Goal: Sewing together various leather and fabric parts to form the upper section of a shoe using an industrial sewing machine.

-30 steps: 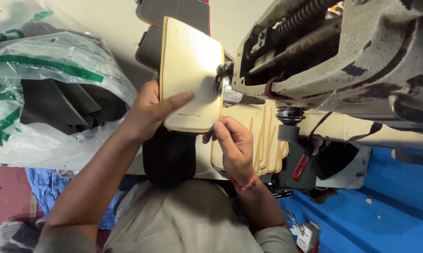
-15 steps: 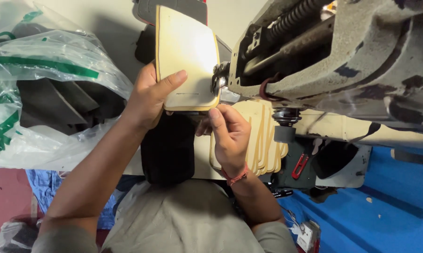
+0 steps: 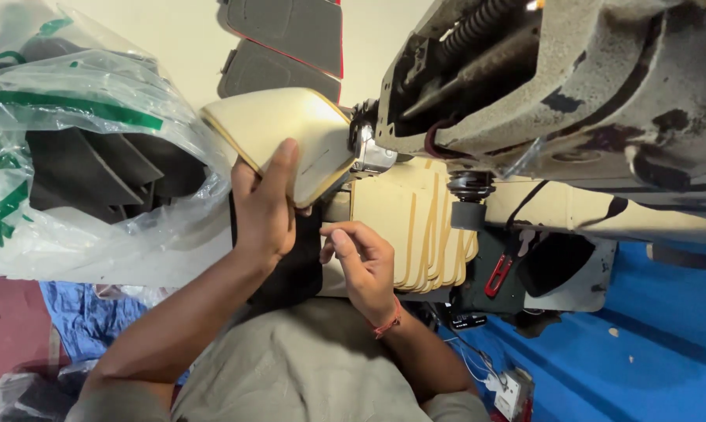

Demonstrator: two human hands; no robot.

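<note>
From my head camera, left of the sewing machine [image 3: 572, 86], a clear plastic bag [image 3: 79, 156] holds dark grey pieces. My left hand [image 3: 263, 207] clamps the cream panel [image 3: 290, 133], its long axis running toward the machine's post. My right hand [image 3: 365, 262], fingers curled together, rests against the stacked cream panels [image 3: 412, 227] below the machine.

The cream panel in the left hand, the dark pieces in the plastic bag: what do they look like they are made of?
The cream panel looks like smooth synthetic leather or coated fabric, matte, with a tan edge that suggests a backing layer; it curves in the left hand. The dark pieces look like grey felt or foam sheet, dull and soft-edged, though the clear, glossy plastic bag blurs them.
</note>
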